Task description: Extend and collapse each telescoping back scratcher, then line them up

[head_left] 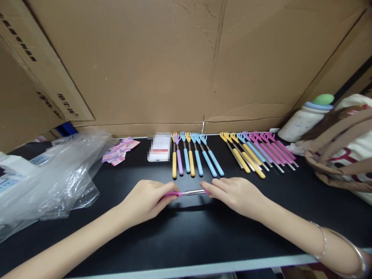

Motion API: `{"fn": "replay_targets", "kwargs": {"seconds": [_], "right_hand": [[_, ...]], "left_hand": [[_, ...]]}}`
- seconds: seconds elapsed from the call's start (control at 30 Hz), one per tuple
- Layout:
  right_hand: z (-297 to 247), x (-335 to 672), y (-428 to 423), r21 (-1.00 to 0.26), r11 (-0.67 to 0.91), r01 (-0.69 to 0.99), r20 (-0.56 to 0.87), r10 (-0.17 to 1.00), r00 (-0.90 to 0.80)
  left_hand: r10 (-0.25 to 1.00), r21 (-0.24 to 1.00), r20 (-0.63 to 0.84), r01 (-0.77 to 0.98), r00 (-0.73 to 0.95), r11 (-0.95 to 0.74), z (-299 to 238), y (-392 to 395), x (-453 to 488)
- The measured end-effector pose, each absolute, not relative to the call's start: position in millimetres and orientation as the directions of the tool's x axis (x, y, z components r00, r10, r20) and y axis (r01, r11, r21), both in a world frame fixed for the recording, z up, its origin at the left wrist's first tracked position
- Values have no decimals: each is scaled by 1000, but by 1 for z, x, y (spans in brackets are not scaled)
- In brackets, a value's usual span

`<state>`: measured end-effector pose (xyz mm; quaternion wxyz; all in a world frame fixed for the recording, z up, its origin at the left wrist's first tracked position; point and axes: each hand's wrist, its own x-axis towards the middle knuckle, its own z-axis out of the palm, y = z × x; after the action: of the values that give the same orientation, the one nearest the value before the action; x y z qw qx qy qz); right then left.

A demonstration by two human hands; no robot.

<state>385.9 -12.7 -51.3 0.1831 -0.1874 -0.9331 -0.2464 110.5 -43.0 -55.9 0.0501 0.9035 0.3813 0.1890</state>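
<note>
A pink back scratcher [194, 192] with a metal shaft is held level between both hands, just above the black tabletop. My left hand [149, 197] is closed round its pink head end, most of which the fingers hide. At the other end, my right hand [232, 193] pinches the pink handle, which is largely covered. Beyond my hands lies a row of back scratchers [198, 162] in yellow, purple and blue, heads pointing away. Farther right is a second group of back scratchers [252, 153] in yellow, blue, purple and pink, some with bare metal shafts showing.
Clear plastic bags [64, 174] are heaped on the left of the black table [186, 240]. Small pink and purple cards [120, 150] and a blurred white item [159, 147] lie near the cardboard wall [162, 62]. At right stand a white bottle [302, 122] and a brown-and-white bag [343, 147].
</note>
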Motion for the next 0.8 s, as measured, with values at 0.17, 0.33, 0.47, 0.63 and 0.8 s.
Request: {"fn": "replay_targets", "kwargs": {"seconds": [0.17, 0.33, 0.47, 0.63, 0.8], "right_hand": [[-53, 386, -12, 355, 795, 492, 446, 318, -836], [-54, 383, -14, 346, 788, 509, 406, 364, -838], [-57, 380, -17, 358, 780, 513, 397, 370, -840], [-58, 383, -14, 333, 771, 542, 374, 419, -827], [-47, 412, 12, 312, 699, 644, 394, 521, -757]], "left_hand": [[686, 168, 350, 677, 638, -716, -58, -41, 111], [654, 64, 344, 678, 673, -732, -60, -43, 114], [644, 22, 336, 677, 688, -735, -61, -44, 117], [704, 84, 248, 709, 665, -700, -59, -34, 107], [814, 165, 180, 799, 552, -578, -42, -15, 67]]}}
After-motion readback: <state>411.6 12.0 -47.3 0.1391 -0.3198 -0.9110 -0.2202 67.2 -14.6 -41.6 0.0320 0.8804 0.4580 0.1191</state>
